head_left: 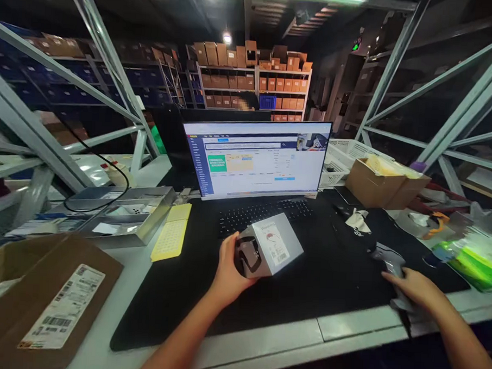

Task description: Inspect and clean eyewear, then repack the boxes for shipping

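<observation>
My left hand [232, 273] is closed around one end of a small white product box [278, 243], tilted above the black desk mat [175, 301]. A dark picture shows on the box's near end, and a printed label with a barcode is on its upper face. At the right, my right hand [418, 287] has its fingers around the handle of a grey barcode scanner [389, 259], whose head points away from me over the mat. Behind the white box lies a black keyboard [248, 214], in front of a lit monitor [259, 163].
An open cardboard box [57, 301] with a shipping label stands at the left front. Near it are metal trays [142, 223] and a yellow card [171, 233]. Another carton [376, 182], a white basket [336, 166] and a green plastic package [479, 262] are at the right. A person's head shows behind the monitor.
</observation>
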Demonstrator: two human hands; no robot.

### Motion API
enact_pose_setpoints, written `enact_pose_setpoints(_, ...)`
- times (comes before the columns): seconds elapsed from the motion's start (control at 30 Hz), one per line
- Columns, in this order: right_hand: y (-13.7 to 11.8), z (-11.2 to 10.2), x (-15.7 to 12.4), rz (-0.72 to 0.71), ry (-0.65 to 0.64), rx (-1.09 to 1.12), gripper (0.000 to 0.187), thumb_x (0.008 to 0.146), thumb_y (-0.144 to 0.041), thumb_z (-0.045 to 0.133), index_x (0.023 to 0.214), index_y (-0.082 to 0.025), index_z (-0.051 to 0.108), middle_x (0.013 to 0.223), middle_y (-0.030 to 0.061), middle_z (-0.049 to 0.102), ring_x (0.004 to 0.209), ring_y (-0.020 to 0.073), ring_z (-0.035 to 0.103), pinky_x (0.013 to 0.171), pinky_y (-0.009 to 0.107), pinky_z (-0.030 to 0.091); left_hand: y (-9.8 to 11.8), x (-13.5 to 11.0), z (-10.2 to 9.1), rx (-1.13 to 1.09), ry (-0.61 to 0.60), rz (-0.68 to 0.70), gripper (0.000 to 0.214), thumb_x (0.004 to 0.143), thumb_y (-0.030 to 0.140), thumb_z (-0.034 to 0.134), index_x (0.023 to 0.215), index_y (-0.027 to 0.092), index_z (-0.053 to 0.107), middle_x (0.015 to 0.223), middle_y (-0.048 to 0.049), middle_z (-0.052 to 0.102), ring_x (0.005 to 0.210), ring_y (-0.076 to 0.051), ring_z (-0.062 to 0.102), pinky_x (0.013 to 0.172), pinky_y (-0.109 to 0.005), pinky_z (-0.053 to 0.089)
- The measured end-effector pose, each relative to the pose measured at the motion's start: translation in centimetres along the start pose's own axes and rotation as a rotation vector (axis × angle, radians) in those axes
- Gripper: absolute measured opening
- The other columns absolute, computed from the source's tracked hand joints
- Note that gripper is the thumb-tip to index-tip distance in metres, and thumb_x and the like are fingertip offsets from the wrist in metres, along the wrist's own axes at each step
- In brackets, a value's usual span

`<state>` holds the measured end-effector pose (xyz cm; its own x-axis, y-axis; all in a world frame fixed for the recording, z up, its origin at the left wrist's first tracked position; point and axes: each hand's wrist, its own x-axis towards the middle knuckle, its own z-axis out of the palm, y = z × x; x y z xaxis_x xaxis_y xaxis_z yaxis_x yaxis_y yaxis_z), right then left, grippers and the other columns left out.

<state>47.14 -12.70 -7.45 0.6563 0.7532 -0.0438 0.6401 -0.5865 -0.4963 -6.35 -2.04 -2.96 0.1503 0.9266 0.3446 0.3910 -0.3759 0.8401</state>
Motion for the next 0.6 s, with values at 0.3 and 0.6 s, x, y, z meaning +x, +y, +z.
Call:
enact_pose_setpoints(0.3, -5.4, -2.8, -9.4, -0.029, -0.384, 0.847, 0.045, 0.072, -0.051, 0.068, 0.102, -0.018, 0.063, 0.061, 0.0007, 0.058, 0.054, 0.0192, 0.056, 0.054, 0.033, 0.046, -0.6, 0.2, 0.6, 0.296, 0.120, 0.181, 0.094, 0.058, 0.026, 0.081, 0.141, 0.022, 0.036, 0.137, -0.0139, 0.040, 0.136, -0.037, 0.038, 0.116, -0.057, 0.032)
enact_pose_setpoints(0.6, -14.5, -2.9, -17.2, -0.169, -0.786, 0.785, 0.058, 0.064, -0.021, 0.066, 0.122, -0.018, 0.065, 0.052, -0.0059, 0.056, 0.045, 0.0123, 0.048, 0.048, 0.026, 0.041, -0.7, 0.2, 1.1, 0.445, 0.166, 0.364, 0.084, 0.064, 0.030, 0.077, 0.137, 0.021, 0.038, 0.134, -0.0166, 0.039, 0.134, -0.040, 0.038, 0.115, -0.057, 0.031)
